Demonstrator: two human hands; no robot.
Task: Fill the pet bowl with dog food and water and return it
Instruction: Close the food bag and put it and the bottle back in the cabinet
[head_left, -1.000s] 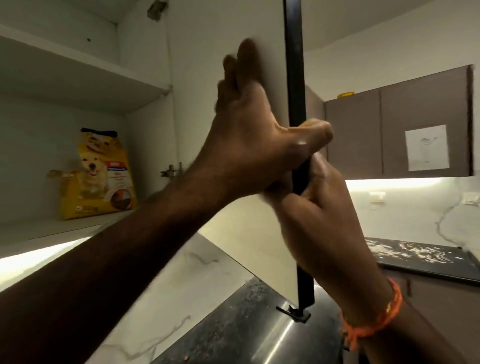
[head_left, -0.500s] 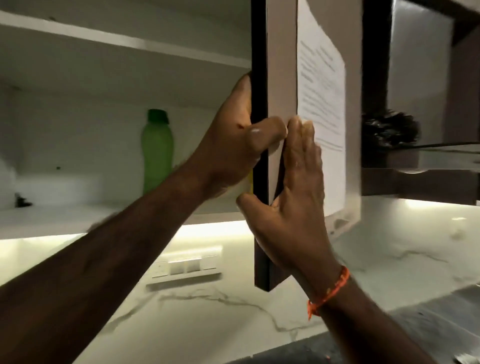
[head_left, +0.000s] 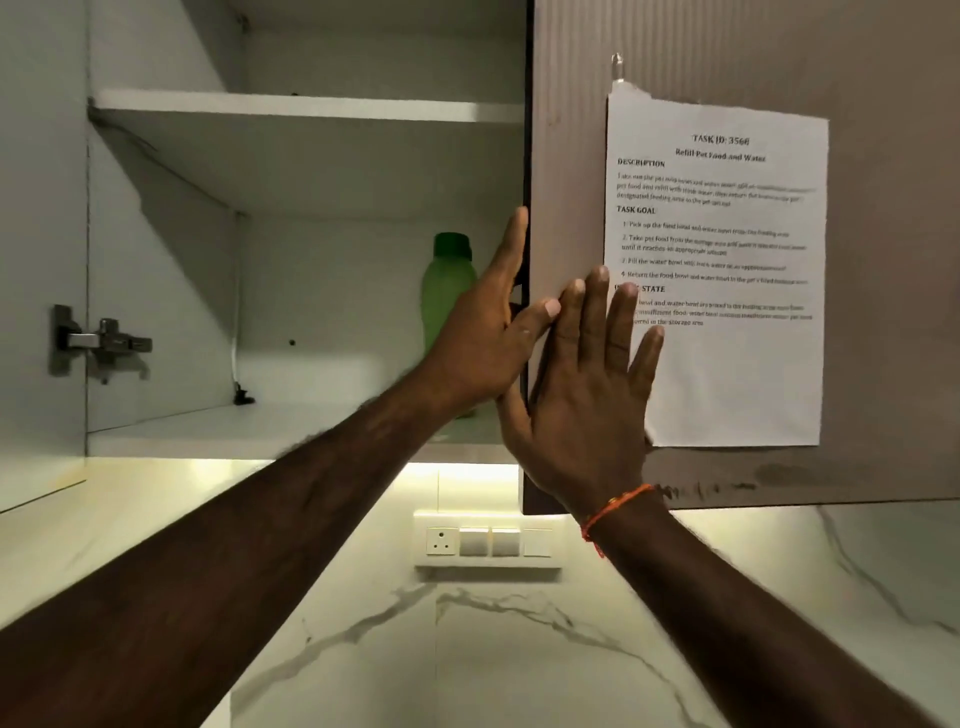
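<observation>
Right hand (head_left: 587, 384): fingers straight, flat on cabinet door (head_left: 566, 156) face, grip apart. Left hand (head_left: 488, 332): fingers extended along the door's edge, thumb across its front, holding nothing. Behind, on the shelf (head_left: 218, 431): green bottle (head_left: 447, 291), likely light, smooth plastic; grasp mid-body. Pet bowl and dog food not in view.

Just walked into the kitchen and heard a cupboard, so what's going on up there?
A person has both hands on a wall cabinet door. The left hand holds its edge, the right hand lies flat on its front beside a taped task sheet. Inside, a green bottle stands on the lower shelf.
</observation>
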